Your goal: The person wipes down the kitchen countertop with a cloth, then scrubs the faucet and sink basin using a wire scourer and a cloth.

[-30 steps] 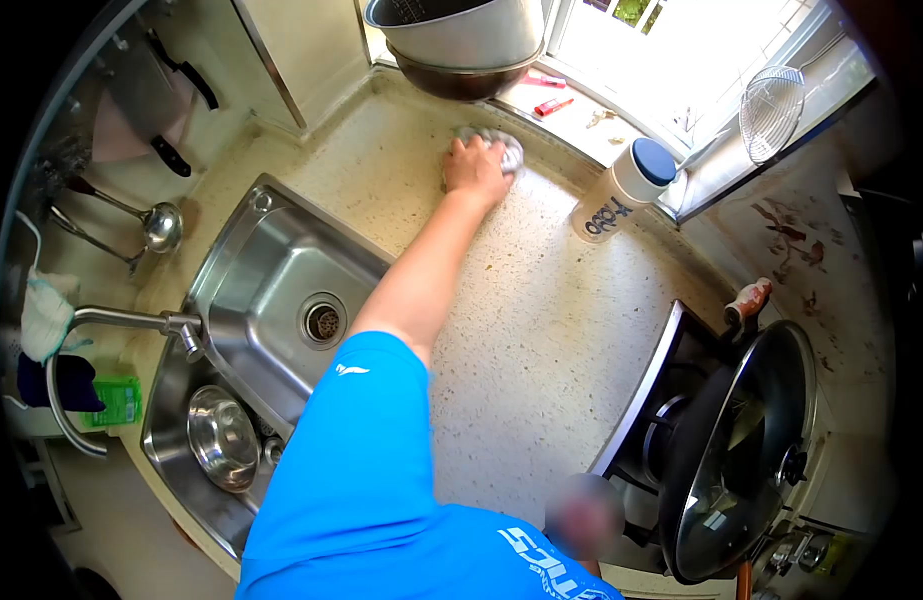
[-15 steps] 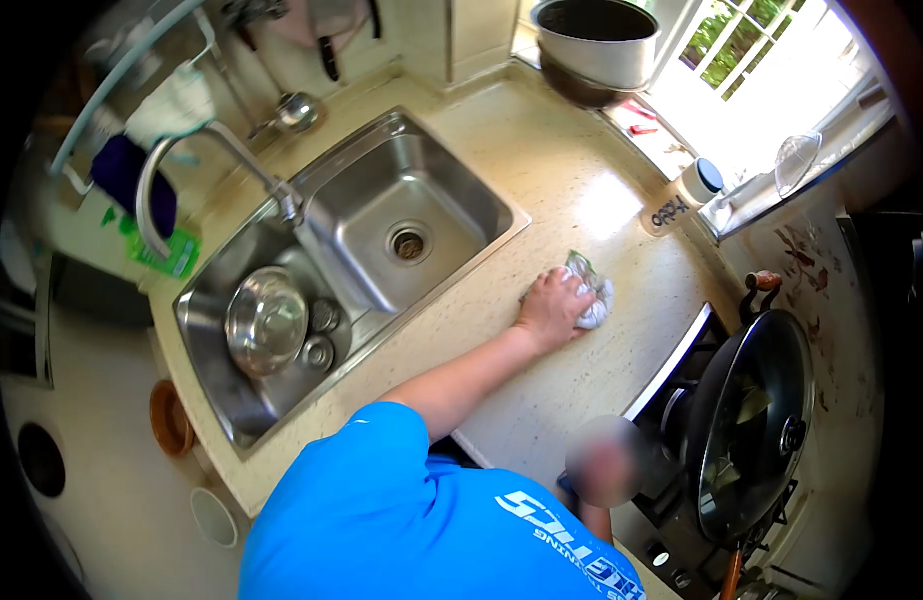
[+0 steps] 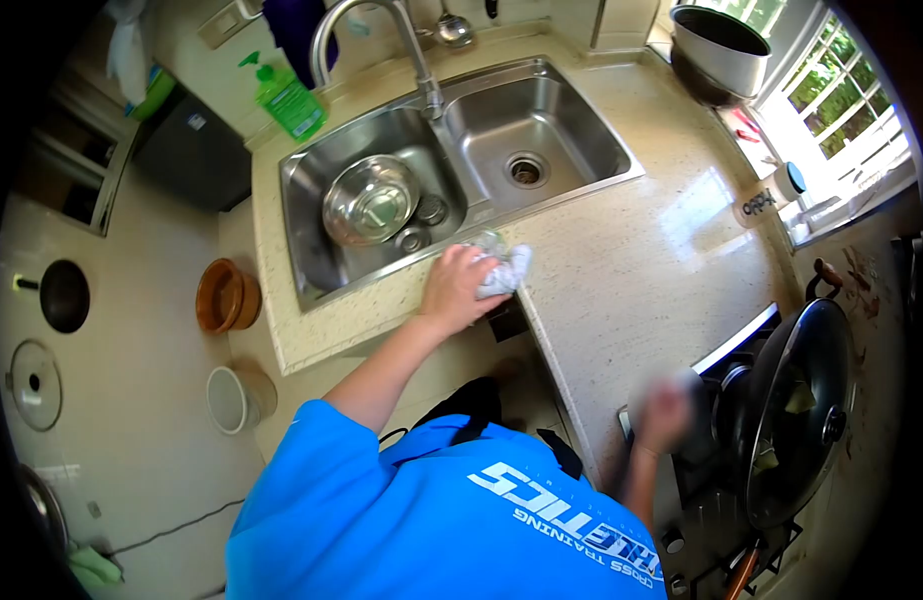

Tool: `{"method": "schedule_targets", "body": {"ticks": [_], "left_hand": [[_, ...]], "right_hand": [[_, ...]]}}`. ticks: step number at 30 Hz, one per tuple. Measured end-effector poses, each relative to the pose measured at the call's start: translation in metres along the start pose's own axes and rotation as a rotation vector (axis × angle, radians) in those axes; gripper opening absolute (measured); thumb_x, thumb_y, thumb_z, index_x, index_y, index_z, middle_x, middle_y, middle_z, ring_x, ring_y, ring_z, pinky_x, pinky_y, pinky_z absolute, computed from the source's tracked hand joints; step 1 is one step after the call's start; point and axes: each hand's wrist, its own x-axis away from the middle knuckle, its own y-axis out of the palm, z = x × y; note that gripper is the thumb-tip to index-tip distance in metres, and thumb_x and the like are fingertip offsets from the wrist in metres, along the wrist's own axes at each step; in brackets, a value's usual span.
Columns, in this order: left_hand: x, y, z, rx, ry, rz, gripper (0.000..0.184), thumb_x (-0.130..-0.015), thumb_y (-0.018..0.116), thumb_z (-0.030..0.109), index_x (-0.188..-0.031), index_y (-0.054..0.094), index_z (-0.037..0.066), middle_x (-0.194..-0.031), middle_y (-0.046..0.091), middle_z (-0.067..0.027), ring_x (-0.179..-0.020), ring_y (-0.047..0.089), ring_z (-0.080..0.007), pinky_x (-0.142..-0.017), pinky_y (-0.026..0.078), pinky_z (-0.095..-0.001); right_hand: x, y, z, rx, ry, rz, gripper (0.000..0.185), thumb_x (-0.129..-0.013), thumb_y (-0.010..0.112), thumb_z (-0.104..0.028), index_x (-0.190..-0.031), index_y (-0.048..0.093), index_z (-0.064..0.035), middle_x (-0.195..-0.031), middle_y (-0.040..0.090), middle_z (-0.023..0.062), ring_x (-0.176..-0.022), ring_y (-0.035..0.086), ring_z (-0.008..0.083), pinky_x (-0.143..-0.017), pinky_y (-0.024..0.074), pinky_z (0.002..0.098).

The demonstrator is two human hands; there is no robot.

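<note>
My left hand is closed over a crumpled white cloth, pressing it on the counter's front edge beside the double sink. A greenish patch shows at the cloth's far side. Over the counter's right part, by the stove's front left corner, is my right hand. A blur covers its fingers, so whether it holds anything cannot be made out. A clear glass-like bowl sits in the sink's left basin, next to the drain fittings.
A lidded wok stands on the gas stove at right. Behind the sink are the faucet and a green soap bottle. A pot and a blue-capped jar stand near the window. Buckets stand on the left.
My left hand has moved the cloth leftward along the counter to its front edge near the sink. The view has turned left. My right hand stays near the stove.
</note>
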Motion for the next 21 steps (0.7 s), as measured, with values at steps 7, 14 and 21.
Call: {"method": "schedule_targets", "body": {"ticks": [7, 14, 21], "left_hand": [[0.134, -0.074, -0.067, -0.282, -0.300, 0.085, 0.049, -0.071, 0.078, 0.036, -0.110, 0.063, 0.012, -0.116, 0.056, -0.0095, -0.109, 0.048, -0.0346, -0.094, 0.042, -0.0451], [0.179, -0.096, -0.150, -0.409, -0.829, 0.431, 0.045, -0.076, 0.073, 0.036, -0.110, 0.062, 0.008, -0.109, 0.059, -0.0156, -0.102, 0.052, -0.0351, -0.090, 0.042, -0.0456], [0.133, -0.108, -0.204, -0.347, -0.744, 0.459, 0.048, -0.076, 0.073, 0.039, -0.111, 0.062, 0.008, -0.111, 0.059, -0.0157, -0.105, 0.051, -0.0367, -0.088, 0.043, -0.0471]], "right_hand": [[-0.004, -0.005, -0.032, 0.147, -0.057, 0.016, 0.027, -0.090, 0.059, -0.019, -0.070, 0.056, -0.0017, -0.061, 0.052, 0.0119, -0.053, 0.048, 0.0231, -0.052, 0.0396, 0.0359], [-0.006, 0.003, -0.009, 0.228, -0.053, 0.054, 0.028, -0.090, 0.058, -0.022, -0.072, 0.058, -0.0008, -0.063, 0.055, 0.0146, -0.055, 0.052, 0.0267, -0.053, 0.0416, 0.0368], [-0.012, -0.002, 0.041, 0.339, -0.048, 0.048, 0.032, -0.091, 0.055, -0.028, -0.076, 0.059, -0.0006, -0.067, 0.059, 0.0166, -0.057, 0.054, 0.0313, -0.054, 0.0419, 0.0404]]}}
